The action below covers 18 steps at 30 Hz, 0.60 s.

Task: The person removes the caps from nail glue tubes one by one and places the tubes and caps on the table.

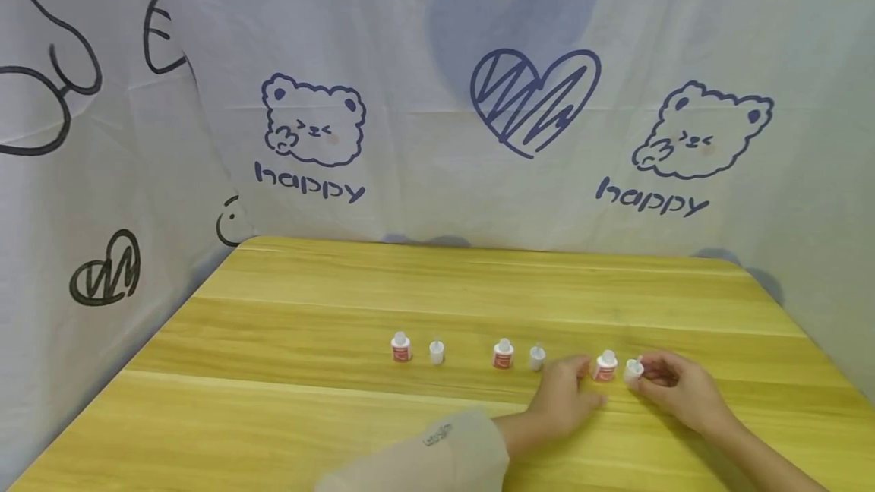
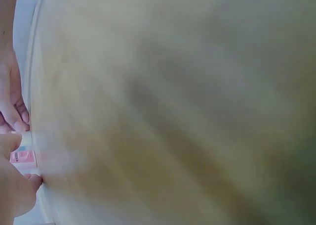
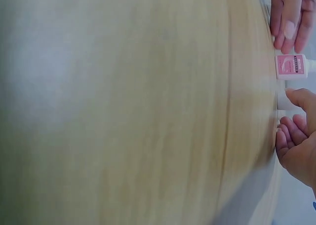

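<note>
At the right end of the row stands a small white bottle (image 1: 604,367) with a pinkish-red label. Just to its right, my right hand (image 1: 683,389) pinches a white cap (image 1: 633,372) between thumb and fingers, with the cap resting on the table. My left hand (image 1: 562,399) is spread at the bottle's left side, thumb toward the front; a small gap seems to separate it from the bottle. In the right wrist view the same bottle (image 3: 291,67) stands between both hands. The left wrist view shows its pink label (image 2: 22,157) partly hidden behind my left hand (image 2: 17,185).
Left along the wooden table (image 1: 307,416) stand a middle bottle (image 1: 503,355) with its cap (image 1: 536,358), then a far-left bottle (image 1: 401,348) with its cap (image 1: 436,352). A printed white cloth (image 1: 410,173) hangs behind the table.
</note>
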Tool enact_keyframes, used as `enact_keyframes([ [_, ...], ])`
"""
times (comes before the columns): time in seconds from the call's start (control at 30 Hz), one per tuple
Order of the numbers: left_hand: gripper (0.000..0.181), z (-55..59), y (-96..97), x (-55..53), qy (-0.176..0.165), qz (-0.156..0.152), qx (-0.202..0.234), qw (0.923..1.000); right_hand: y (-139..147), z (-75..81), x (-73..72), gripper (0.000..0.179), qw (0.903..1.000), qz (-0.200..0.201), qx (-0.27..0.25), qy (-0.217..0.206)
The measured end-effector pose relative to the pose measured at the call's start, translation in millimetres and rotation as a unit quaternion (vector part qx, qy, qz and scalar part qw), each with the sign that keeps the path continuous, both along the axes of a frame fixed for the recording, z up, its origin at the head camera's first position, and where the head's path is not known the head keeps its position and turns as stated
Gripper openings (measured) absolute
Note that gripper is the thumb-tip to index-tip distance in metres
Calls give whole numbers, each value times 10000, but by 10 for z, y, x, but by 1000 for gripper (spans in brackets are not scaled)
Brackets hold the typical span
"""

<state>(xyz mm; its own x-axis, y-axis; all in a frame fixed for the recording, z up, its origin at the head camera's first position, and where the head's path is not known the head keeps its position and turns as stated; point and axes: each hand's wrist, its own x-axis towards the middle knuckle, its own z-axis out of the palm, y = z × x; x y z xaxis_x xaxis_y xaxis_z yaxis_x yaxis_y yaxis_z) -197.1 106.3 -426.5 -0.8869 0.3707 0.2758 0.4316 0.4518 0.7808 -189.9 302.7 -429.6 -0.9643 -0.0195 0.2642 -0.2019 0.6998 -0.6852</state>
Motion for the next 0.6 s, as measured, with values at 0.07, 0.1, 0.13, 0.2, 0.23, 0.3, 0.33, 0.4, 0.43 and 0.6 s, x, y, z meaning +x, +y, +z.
enact_keyframes([
  [0.07,45,10,-25,41,-128,25,-109,9999,18,6,11,36,10000,-31,67,-1],
  [0.1,48,15,-39,58,-156,7,-123,9998,24,9,19,38,9999,-21,120,11],
  [0.13,49,17,-54,73,-183,-12,-138,9997,28,11,25,39,9999,-2,157,16],
  [0.2,51,12,-87,95,-132,-38,-198,9997,34,12,34,41,9998,6,216,31],
  [0.23,51,6,-104,104,-69,-47,-234,9997,34,13,38,42,9997,14,241,47],
  [0.3,50,-6,-142,121,53,-90,-320,9994,36,13,49,44,9996,26,268,46],
  [0.33,49,-14,-163,128,132,-134,-395,9990,37,15,53,45,9996,21,269,29],
  [0.4,49,-24,-205,138,206,-241,-506,9982,45,23,64,46,9996,6,292,-51],
  [0.43,49,-27,-226,141,212,-311,-570,9977,52,28,70,47,9995,6,294,-110],
  [0.6,49,-12,-366,172,246,-745,-852,9933,96,60,93,50,9987,-14,492,-120],
])
